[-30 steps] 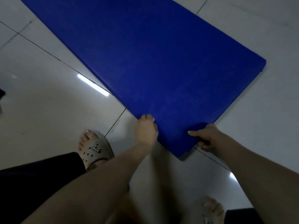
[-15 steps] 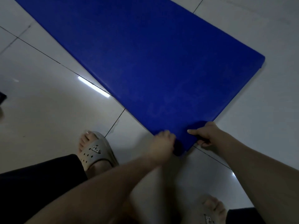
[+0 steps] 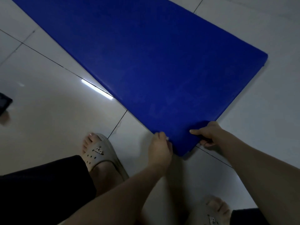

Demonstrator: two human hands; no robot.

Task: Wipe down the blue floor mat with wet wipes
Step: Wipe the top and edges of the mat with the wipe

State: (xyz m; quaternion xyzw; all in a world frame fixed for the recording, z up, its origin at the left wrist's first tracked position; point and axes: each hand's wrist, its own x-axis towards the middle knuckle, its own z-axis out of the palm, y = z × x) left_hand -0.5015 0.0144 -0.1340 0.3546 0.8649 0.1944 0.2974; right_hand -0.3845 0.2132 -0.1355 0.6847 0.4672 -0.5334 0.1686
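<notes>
The blue floor mat (image 3: 162, 62) lies flat on a pale tiled floor and runs from the top left down to a near corner in front of me. My right hand (image 3: 209, 133) grips that corner's right edge, thumb on top and fingers curled underneath. My left hand (image 3: 159, 147) is at the mat's near left edge, close to the corner, with its fingers curled down against the edge. A small white bit of wet wipe (image 3: 167, 138) shows at its fingertips; the hand hides the rest.
My left foot in a grey sandal (image 3: 100, 153) stands on the floor left of the hands, and my right foot (image 3: 215, 211) is at the bottom. A dark flat object (image 3: 4, 103) lies at the left border. Glossy tiles surround the mat.
My left hand slid along the mat's near left edge toward the corner, then stopped close to it. My right hand kept its grip on the corner, and the mat stayed put.
</notes>
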